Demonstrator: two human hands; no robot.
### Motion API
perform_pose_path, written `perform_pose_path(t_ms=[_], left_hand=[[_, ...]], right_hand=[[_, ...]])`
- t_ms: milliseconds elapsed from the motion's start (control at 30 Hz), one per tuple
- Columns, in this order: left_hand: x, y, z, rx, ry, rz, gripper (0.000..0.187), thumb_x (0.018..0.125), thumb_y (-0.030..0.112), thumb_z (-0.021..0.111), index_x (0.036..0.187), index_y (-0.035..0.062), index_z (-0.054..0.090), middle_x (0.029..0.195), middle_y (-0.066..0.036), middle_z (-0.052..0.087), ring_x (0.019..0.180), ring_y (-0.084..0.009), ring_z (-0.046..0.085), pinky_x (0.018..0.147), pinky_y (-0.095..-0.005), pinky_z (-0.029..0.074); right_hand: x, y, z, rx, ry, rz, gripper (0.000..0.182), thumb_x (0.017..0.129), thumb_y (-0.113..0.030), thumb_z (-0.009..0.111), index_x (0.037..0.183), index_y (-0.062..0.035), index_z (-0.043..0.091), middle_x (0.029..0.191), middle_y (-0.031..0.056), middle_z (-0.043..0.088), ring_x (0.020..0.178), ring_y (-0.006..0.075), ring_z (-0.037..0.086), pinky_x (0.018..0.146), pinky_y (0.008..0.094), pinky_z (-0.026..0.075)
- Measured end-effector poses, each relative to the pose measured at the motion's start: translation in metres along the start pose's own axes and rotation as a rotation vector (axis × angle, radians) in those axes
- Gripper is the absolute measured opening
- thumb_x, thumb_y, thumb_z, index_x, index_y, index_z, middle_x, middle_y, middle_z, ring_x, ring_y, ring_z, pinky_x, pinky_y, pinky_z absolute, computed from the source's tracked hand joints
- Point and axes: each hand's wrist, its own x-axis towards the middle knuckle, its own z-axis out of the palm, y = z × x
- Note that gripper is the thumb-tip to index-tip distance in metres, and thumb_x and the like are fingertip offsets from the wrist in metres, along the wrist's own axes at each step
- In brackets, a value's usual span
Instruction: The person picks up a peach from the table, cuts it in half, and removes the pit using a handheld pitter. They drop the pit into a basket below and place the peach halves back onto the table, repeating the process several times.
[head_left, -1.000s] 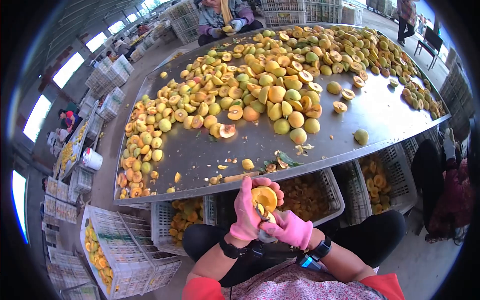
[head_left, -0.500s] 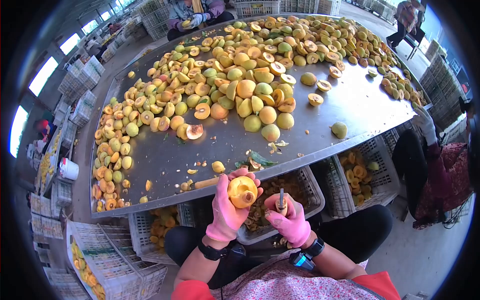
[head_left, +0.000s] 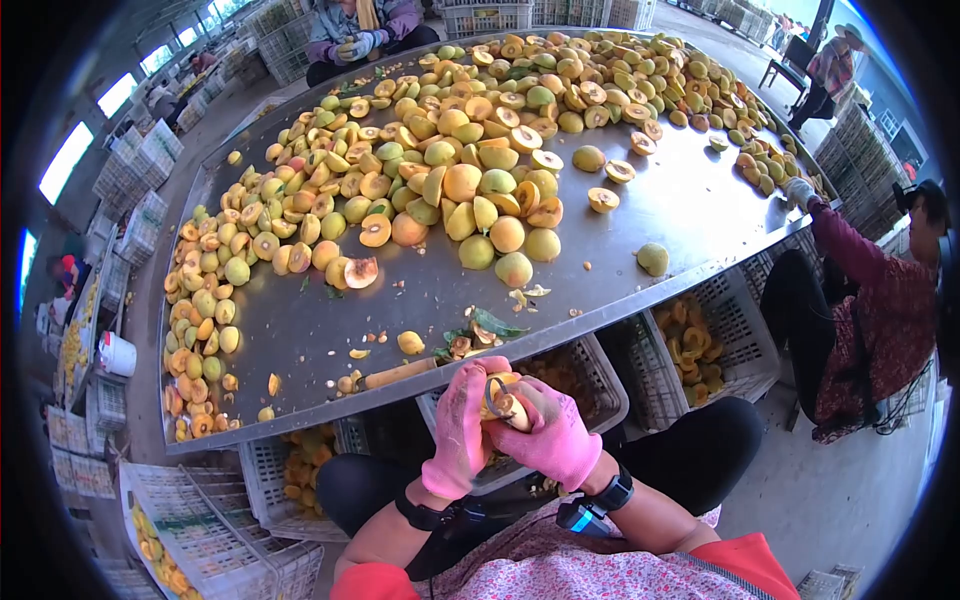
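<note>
The yellow-orange halved peach (head_left: 503, 392) is largely hidden behind the two pink-gloved hands, only a sliver of flesh showing between them; the small metal pitting tool with a looped blade (head_left: 494, 401) is partly covered by the right thumb, its handle not visible; whether a stone sits in the fruit cannot be told. The fruit is held just in front of the near edge of the large grey steel sorting table (head_left: 690, 215), above the white slatted plastic crate (head_left: 600, 385) beneath that edge; the crate's contents are mostly masked by the hands. Beyond the near edge the table shows a bare strip, with a few leaves and scraps (head_left: 480, 328); farther in lies the heap of whole and halved yellow-green peaches (head_left: 440, 165). The left hand (head_left: 460, 425) stands upright, fingers curled closed around the fruit; the right hand (head_left: 553, 435) is pressed against it from the right, fingers clamped on the tool, its blade at the fruit. A co-worker's gloved hand (head_left: 800, 190) rests on the table's right edge.
</note>
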Motion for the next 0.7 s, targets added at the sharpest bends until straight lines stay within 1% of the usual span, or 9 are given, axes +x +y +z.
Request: perform_pose_path(t_ms=[33,267,333,400,467,533,600,633,700], left_hand=[[0.001,0.001,0.0,0.036,-0.01,0.025,0.042,0.111,0.038,0.043,0.127,0.0017,0.057,0.116,-0.009,0.064,0.108,-0.0181,0.065,0.097,-0.0326,0.052],[0.0,0.007,0.004,0.005,0.093,0.111,0.039,0.112,0.035,0.042,0.122,0.0025,0.06,0.108,-0.008,0.065,0.1,-0.0155,0.064,0.092,-0.0301,0.052],[-0.002,0.015,0.001,0.189,0.106,0.25,0.04,0.107,0.038,0.05,0.122,0.0022,0.059,0.115,-0.011,0.065,0.1,-0.023,0.066,0.097,-0.035,0.051],[0.0,0.005,-0.01,0.436,0.038,0.429,0.037,0.104,0.025,0.058,0.133,0.0034,0.053,0.119,-0.013,0.064,0.1,-0.0255,0.067,0.094,-0.0369,0.053],[0.0,0.009,-0.005,-0.366,0.001,-0.166,0.042,0.113,0.034,0.035,0.123,0.0022,0.06,0.115,-0.006,0.061,0.106,-0.015,0.06,0.096,-0.0301,0.049],[-0.006,0.008,-0.007,-0.344,-0.06,-0.141,0.037,0.112,0.029,0.038,0.125,0.0005,0.058,0.117,-0.008,0.062,0.107,-0.0169,0.062,0.097,-0.0308,0.05],[-0.013,0.014,-0.004,0.506,-0.149,0.487,0.031,0.111,0.023,0.043,0.127,-0.0007,0.055,0.12,-0.009,0.063,0.104,-0.0195,0.064,0.096,-0.0332,0.053],[-0.013,0.016,-0.009,0.741,-0.144,0.593,0.04,0.089,-0.006,0.071,0.125,-0.0016,0.055,0.117,-0.012,0.066,0.105,-0.0218,0.068,0.09,-0.0352,0.058],[-0.015,0.017,-0.01,0.598,-0.143,0.513,0.032,0.093,-0.001,0.068,0.123,-0.0019,0.056,0.116,-0.013,0.065,0.101,-0.0215,0.069,0.087,-0.0348,0.059]], right_hand=[[0.003,-0.006,0.001,0.024,0.058,-0.038,0.035,0.076,-0.013,0.082,0.106,-0.0063,0.067,0.098,0.0119,0.067,0.085,0.0307,0.069,0.077,0.0372,0.055],[0.008,-0.009,0.014,-0.027,0.145,-0.041,0.027,0.079,-0.012,0.081,0.1,-0.0044,0.066,0.09,0.0129,0.064,0.079,0.0286,0.066,0.071,0.0363,0.053],[0.003,-0.013,0.01,0.193,0.18,0.026,0.017,0.086,-0.007,0.076,0.099,-0.0048,0.065,0.081,0.0008,0.064,0.07,0.0076,0.061,0.062,0.0265,0.05],[-0.003,-0.016,0.008,0.418,0.22,0.223,0.019,0.086,-0.005,0.075,0.102,-0.0058,0.064,0.08,-0.0015,0.063,0.066,0.0043,0.059,0.058,0.023,0.048],[-0.005,-0.019,0.011,0.387,0.227,0.179,0.022,0.087,-0.005,0.074,0.105,-0.0063,0.063,0.081,-0.0008,0.063,0.063,0.0036,0.057,0.054,0.0214,0.045],[-0.007,-0.025,0.011,0.443,0.209,0.313,0.022,0.087,-0.006,0.074,0.106,-0.0064,0.063,0.08,-0.0012,0.062,0.061,0.0036,0.055,0.052,0.0209,0.042],[-0.009,-0.018,0.008,0.566,0.362,0.438,0.018,0.091,-0.008,0.073,0.104,-0.0098,0.061,0.076,-0.0047,0.058,0.056,0.0018,0.05,0.048,0.0195,0.038],[-0.011,-0.014,0.002,0.614,0.399,0.428,0.018,0.091,-0.008,0.072,0.104,-0.0101,0.06,0.075,-0.005,0.058,0.055,0.0017,0.05,0.048,0.0193,0.038],[-0.02,-0.01,-0.012,0.656,0.437,0.4,0.018,0.093,-0.005,0.07,0.105,-0.0107,0.059,0.074,-0.0055,0.057,0.053,0.0019,0.048,0.047,0.0191,0.036]])
